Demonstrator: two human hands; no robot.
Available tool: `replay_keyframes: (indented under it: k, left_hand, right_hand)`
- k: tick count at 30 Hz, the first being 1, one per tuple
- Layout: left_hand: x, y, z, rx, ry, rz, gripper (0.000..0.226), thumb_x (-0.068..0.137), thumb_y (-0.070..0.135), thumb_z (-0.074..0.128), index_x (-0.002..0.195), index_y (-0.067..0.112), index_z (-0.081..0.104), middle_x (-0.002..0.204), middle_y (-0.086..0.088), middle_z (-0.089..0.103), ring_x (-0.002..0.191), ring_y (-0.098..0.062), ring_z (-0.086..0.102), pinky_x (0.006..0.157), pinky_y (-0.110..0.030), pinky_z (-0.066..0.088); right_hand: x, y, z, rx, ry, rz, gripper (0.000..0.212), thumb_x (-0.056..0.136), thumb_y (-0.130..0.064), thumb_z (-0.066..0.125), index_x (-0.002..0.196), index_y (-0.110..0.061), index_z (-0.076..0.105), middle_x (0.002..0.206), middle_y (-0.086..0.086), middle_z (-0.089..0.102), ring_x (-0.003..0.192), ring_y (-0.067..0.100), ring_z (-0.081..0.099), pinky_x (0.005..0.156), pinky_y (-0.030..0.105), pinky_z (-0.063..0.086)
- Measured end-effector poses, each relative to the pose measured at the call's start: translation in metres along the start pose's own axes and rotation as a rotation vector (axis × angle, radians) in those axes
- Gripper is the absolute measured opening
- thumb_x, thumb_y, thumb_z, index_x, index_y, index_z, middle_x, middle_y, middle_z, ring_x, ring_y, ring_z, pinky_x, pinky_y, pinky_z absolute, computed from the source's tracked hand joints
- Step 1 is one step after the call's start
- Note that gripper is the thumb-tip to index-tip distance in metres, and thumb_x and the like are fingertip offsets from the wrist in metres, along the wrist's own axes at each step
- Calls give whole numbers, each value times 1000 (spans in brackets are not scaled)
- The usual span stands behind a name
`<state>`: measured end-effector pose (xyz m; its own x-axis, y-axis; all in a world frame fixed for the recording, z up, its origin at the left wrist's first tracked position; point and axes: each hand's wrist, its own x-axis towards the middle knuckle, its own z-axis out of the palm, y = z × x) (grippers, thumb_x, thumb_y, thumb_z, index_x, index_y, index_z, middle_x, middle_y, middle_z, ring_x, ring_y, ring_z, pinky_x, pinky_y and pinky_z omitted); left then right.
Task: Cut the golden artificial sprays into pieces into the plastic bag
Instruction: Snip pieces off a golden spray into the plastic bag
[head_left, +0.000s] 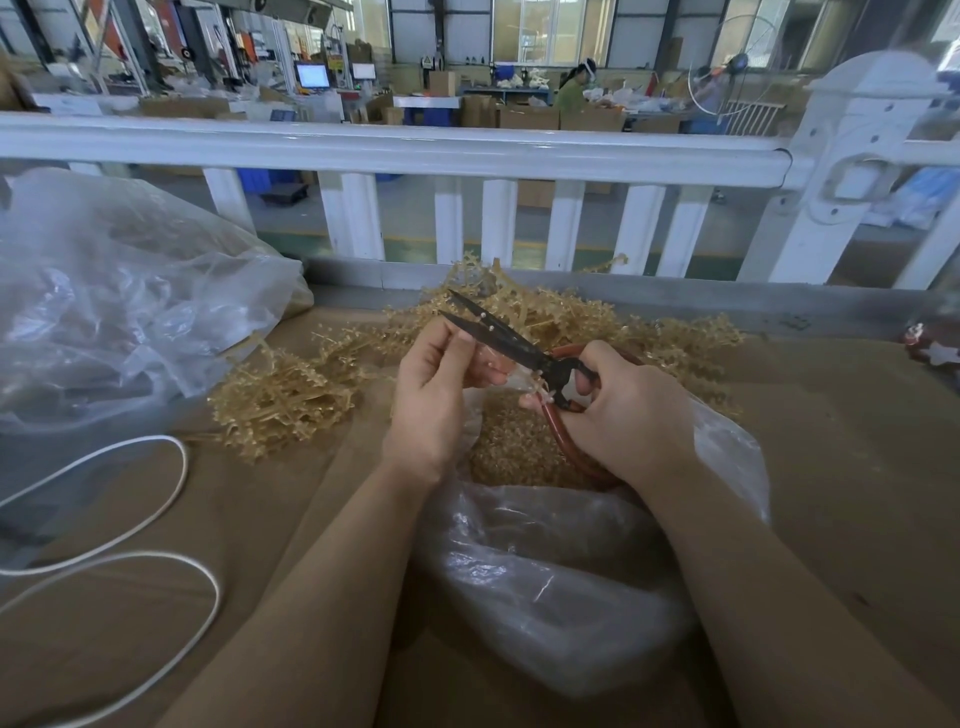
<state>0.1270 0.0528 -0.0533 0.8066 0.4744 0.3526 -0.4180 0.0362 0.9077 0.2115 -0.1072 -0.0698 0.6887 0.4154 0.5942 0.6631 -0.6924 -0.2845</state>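
No legible text; right hand grips scissors.

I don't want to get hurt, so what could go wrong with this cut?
The left hand pinches a small sprig beside the open blades of the scissors that the right hand grips; fingertips could get nipped. Pieces may also miss the bag and land on the cardboard.

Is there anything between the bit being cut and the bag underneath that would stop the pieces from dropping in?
Nothing visible. The left hand holds a small sprig by the scissors, over the open plastic bag, where cut pieces already lie.
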Motion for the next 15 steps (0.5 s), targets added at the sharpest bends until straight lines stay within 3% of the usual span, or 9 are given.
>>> replay_keyframes:
  k: [6, 9, 15]
  left_hand:
    - [-1, 1, 1, 88, 36, 73, 23, 105, 5, 41, 105, -14, 54, 75, -12, 61, 64, -12, 58, 64, -21, 53]
    - [-2, 2, 3, 69, 36, 63, 21, 105, 3, 40, 107, -12, 54, 73, -9, 59, 61, -10, 56, 62, -20, 52]
    - [-3, 5, 6, 53, -8, 64, 21, 104, 0, 38, 110, -14, 53, 76, -10, 59, 60, -5, 57, 61, -17, 50]
  right_hand:
    - [0, 1, 3, -25, -12, 12, 42, 80, -62, 73, 90, -23, 63, 58, -12, 55, 52, 7, 54, 47, 23, 43]
    - [0, 0, 4, -10, -9, 13, 44, 79, -65, 72, 91, -23, 63, 61, -14, 57, 54, 6, 54, 47, 16, 37]
    - [-1, -1, 3, 41, 7, 7, 59, 76, -80, 57, 94, -24, 63, 63, -14, 58, 55, 4, 55, 48, 23, 45]
